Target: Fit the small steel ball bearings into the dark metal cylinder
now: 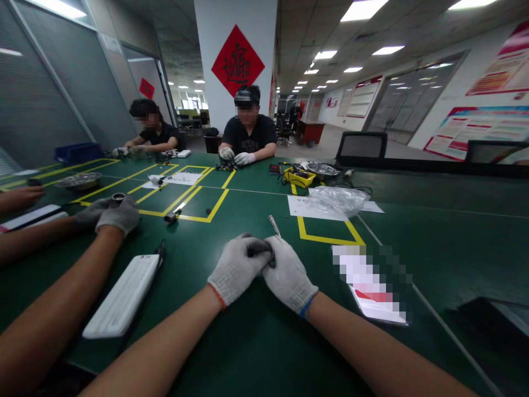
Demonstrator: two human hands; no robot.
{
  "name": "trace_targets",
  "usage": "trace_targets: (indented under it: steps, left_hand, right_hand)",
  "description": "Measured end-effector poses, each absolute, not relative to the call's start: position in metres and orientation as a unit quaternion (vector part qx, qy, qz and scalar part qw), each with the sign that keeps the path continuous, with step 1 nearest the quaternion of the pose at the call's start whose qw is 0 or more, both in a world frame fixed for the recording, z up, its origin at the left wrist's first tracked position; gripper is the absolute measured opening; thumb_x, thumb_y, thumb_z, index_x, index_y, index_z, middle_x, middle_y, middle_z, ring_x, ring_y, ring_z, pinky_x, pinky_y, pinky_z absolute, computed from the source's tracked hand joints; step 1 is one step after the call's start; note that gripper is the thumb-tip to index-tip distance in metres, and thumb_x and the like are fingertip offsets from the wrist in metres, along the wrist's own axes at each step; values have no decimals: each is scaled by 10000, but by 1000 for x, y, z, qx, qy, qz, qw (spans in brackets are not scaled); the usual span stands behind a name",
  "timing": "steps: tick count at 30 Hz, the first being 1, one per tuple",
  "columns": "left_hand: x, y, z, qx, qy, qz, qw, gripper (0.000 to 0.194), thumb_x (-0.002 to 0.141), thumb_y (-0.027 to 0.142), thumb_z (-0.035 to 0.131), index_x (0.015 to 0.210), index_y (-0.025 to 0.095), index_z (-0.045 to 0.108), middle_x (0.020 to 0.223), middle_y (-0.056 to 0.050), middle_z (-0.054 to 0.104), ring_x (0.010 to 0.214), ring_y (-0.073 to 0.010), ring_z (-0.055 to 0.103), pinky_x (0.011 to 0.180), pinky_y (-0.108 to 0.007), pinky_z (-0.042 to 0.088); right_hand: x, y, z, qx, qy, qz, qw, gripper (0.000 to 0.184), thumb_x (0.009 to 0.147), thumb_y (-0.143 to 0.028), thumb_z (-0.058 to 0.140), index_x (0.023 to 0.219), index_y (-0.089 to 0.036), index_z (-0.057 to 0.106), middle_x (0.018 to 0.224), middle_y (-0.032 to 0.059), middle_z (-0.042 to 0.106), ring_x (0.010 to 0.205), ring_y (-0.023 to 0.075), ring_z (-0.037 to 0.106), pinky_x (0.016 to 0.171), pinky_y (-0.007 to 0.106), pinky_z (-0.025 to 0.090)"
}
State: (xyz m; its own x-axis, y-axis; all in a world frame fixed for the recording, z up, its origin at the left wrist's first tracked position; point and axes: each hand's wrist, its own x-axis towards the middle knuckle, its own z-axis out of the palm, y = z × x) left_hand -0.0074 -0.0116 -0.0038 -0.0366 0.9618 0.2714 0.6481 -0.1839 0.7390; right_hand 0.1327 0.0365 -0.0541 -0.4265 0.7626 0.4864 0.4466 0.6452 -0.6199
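Note:
Over the green table [231, 353], my left hand [237, 267] and my right hand [288, 273] meet fingertip to fingertip, both in whitish knit work gloves with grey-coated fingers. Closed between them is a small black part [271, 261], mostly covered by the fingers, so its kind does not show. Just beyond my right hand sticks out a slim silver metal shaft [274, 225]. Its near end is hidden behind the glove, and I cannot tell whether the hand grips it or it lies on the table.
At left lies a white power-bank-like block [122, 298]; beyond it, a co-worker's gloved hands [118, 214] hold a ring-shaped part. A phone-like slab [378, 289] lies at right. Farther off are a metal cylinder [172, 216], clear plastic bag [336, 201] and yellow tray [300, 177]. Two people sit opposite.

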Motion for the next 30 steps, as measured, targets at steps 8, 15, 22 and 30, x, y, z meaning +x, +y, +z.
trace_targets:
  steps: [8,15,22,30]
  left_hand:
    - [-7,-11,-3,649,615,392,216,89,834,178,723,805,199,804,820,-26,743,834,-194,690,757,-315,528]
    - [1,-18,1,626,652,400,151,57,798,212,747,760,188,713,806,-19,688,767,-177,635,710,-314,493]
    - [0,-9,-4,538,683,430,244,320,720,254,810,919,189,568,800,29,603,746,-155,593,675,-286,485]
    - [1,-12,-6,583,634,436,263,241,773,264,765,927,184,597,864,-3,667,828,-183,639,771,-327,527]
  right_hand:
    - [134,35,-49,-377,-827,199,367,228,734,-100,595,931,-215,597,954,72,657,923,264,612,842,403,500]
    - [134,37,-53,-334,-810,234,421,230,758,-102,568,958,-212,596,958,66,660,907,246,617,853,402,520]
    - [135,37,-51,-262,-797,288,463,251,756,-105,562,974,-227,580,968,52,665,904,224,638,840,381,544]
    - [135,34,-51,-251,-781,329,468,219,784,-129,593,984,-217,596,942,48,698,880,218,672,812,373,563]
